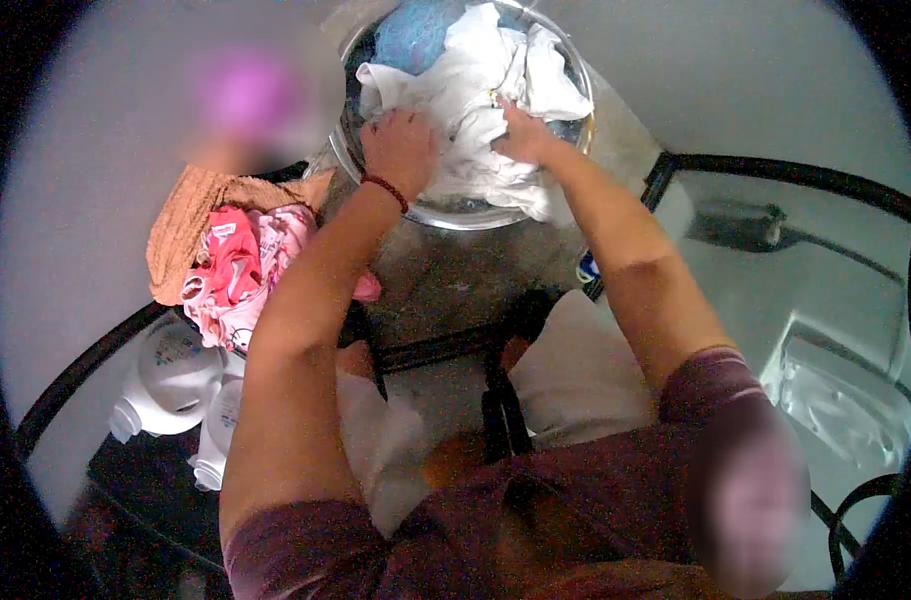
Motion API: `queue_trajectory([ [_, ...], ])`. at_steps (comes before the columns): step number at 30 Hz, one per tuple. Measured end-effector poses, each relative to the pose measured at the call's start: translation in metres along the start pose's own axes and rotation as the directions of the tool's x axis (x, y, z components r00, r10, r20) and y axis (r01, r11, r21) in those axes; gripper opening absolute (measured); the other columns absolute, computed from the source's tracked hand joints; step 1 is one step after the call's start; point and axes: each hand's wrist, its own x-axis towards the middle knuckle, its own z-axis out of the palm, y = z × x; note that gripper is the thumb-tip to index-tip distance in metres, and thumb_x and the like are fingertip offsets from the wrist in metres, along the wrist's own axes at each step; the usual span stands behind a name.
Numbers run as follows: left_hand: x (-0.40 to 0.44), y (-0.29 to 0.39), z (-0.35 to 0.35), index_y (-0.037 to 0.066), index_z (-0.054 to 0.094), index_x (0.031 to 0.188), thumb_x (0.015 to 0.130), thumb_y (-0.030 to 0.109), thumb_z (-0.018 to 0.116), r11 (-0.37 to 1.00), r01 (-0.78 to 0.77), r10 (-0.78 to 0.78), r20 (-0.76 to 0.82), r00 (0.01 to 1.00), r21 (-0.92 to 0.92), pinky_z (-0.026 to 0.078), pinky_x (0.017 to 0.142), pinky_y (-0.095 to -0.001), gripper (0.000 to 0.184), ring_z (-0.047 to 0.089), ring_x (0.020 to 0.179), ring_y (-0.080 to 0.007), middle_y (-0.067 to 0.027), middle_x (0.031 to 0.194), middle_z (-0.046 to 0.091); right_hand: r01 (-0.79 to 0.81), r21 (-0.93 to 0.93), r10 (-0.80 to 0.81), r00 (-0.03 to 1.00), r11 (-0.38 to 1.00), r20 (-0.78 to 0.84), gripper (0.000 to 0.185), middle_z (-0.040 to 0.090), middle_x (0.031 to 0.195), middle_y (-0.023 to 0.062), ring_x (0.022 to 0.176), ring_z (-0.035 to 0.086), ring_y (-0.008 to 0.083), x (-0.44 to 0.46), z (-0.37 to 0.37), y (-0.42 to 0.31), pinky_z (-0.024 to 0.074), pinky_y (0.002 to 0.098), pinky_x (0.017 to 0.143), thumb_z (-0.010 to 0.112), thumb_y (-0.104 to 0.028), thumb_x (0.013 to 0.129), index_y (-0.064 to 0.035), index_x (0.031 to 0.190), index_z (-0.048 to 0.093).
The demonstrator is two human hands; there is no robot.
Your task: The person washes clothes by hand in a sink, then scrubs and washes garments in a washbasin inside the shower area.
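Observation:
A wet-looking white garment (464,145) lies bunched in a round metal basin (458,220), part of it over the rim. My left hand (401,148), with a dark red beaded bracelet at the wrist, presses on the garment's left side, fingers bent into the cloth. Opposite it, my right hand (526,135) has its fingers closed around a fold of the same fabric. A blue bundle (413,35) sits at the far side of the basin, partly under the white cloth. The fingertips are partly hidden in the folds.
Left of the basin are an orange-brown towel (181,225) and pink clothes (238,260) in a pile. Below these stand white plastic jugs (171,375). A clear-walled area with a dark frame (796,172) is on the right. Blurred patches hide parts of the view.

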Motion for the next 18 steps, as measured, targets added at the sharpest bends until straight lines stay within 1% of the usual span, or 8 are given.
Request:
queue_trajectory([
  [1, 0.000, -0.003, 0.001, 0.020, 0.049, 0.116, 0.077, 0.018, 0.053, 0.986, -0.118, 0.077, -0.305, 0.949, -0.120, 0.030, 0.091, -0.0557, 0.039, 0.033, 0.120, -0.0287, -0.0100, 0.132, 0.034, -0.002, 0.002, 0.002, 1.000, 1.000, 0.004, 0.083, 0.035, 0.130, 0.0238, 0.121, 0.035, 0.0345, 0.005, 0.001, 0.000, 0.0304, 0.0358, 0.099, 0.058, -0.034, 0.072, -0.0090, 0.137, 0.012],
  [4, 0.017, 0.005, 0.002, 0.017, 0.049, 0.113, 0.076, 0.018, 0.055, 0.954, -0.297, 0.235, -0.491, 0.839, -0.051, 0.032, 0.089, -0.0531, 0.037, 0.037, 0.117, -0.0317, -0.0103, 0.127, 0.040, -0.107, -0.044, 0.109, 0.993, 0.993, 0.048, 0.083, 0.037, 0.130, 0.0219, 0.118, 0.038, 0.0355, 0.016, 0.001, -0.007, 0.0318, 0.0348, 0.098, 0.055, -0.032, 0.073, -0.0116, 0.138, 0.008],
  [7, 0.010, 0.013, 0.008, 0.013, 0.050, 0.107, 0.076, 0.017, 0.055, 0.963, -0.258, 0.270, -0.322, 0.908, 0.080, 0.036, 0.085, -0.0511, 0.032, 0.039, 0.114, -0.0349, -0.0104, 0.124, 0.042, -0.155, -0.228, 0.130, 0.984, 0.961, -0.121, 0.080, 0.041, 0.127, 0.0193, 0.115, 0.041, 0.0369, 0.008, 0.009, -0.018, 0.0330, 0.0345, 0.097, 0.055, -0.031, 0.074, -0.0123, 0.138, 0.010],
  [11, 0.019, 0.014, -0.006, 0.010, 0.051, 0.100, 0.075, 0.016, 0.056, 0.988, -0.154, 0.154, -0.080, 0.985, 0.005, 0.040, 0.080, -0.0474, 0.027, 0.048, 0.105, -0.0343, -0.0126, 0.111, 0.052, -0.103, -0.311, 0.021, 0.966, 0.945, -0.256, 0.074, 0.049, 0.120, 0.0182, 0.108, 0.048, 0.0340, -0.010, 0.006, -0.020, 0.0368, 0.0337, 0.093, 0.058, -0.030, 0.071, -0.0087, 0.134, 0.025],
  [13, 0.029, 0.002, 0.006, 0.010, 0.049, 0.098, 0.071, 0.021, 0.062, 0.966, -0.166, 0.165, -0.019, 0.986, -0.198, 0.043, 0.076, -0.0422, 0.032, 0.053, 0.091, -0.0340, -0.0136, 0.092, 0.055, -0.016, 0.133, 0.030, 0.994, 0.991, -0.101, 0.065, 0.054, 0.111, 0.0170, 0.101, 0.053, 0.0269, -0.012, -0.011, -0.013, 0.0400, 0.0311, 0.087, 0.062, -0.027, 0.068, -0.0055, 0.126, 0.041],
  [14, 0.032, -0.005, 0.015, 0.010, 0.049, 0.098, 0.071, 0.021, 0.062, 0.965, -0.166, 0.166, -0.019, 0.986, -0.205, 0.043, 0.076, -0.0422, 0.032, 0.053, 0.091, -0.0340, -0.0136, 0.092, 0.055, 0.034, 0.321, 0.012, 0.990, 0.947, -0.140, 0.048, 0.058, 0.096, 0.0136, 0.086, 0.054, 0.0199, -0.020, -0.015, -0.009, 0.0422, 0.0284, 0.077, 0.064, -0.022, 0.065, -0.0047, 0.108, 0.054],
  [16, 0.034, -0.015, 0.033, 0.007, 0.050, 0.087, 0.071, 0.020, 0.061, 0.894, -0.254, 0.197, -0.185, 0.963, -0.370, 0.043, 0.071, -0.0410, 0.022, 0.054, 0.079, -0.0340, -0.0141, 0.079, 0.056, 0.053, 0.328, -0.020, 0.994, 0.943, -0.104, 0.041, 0.057, 0.089, 0.0106, 0.080, 0.053, 0.0184, -0.024, -0.022, -0.002, 0.0420, 0.0282, 0.073, 0.064, -0.020, 0.064, -0.0047, 0.100, 0.054],
  [18, 0.027, -0.022, 0.028, 0.007, 0.052, 0.084, 0.071, 0.020, 0.060, 0.844, -0.264, 0.186, -0.208, 0.960, -0.467, 0.044, 0.069, -0.0407, 0.019, 0.054, 0.076, -0.0329, -0.0131, 0.077, 0.056, 0.119, 0.370, -0.082, 0.990, 0.921, -0.114, 0.027, 0.052, 0.071, 0.0031, 0.067, 0.047, 0.0144, -0.020, -0.021, 0.005, 0.0405, 0.0283, 0.063, 0.065, -0.016, 0.062, -0.0051, 0.082, 0.051],
])
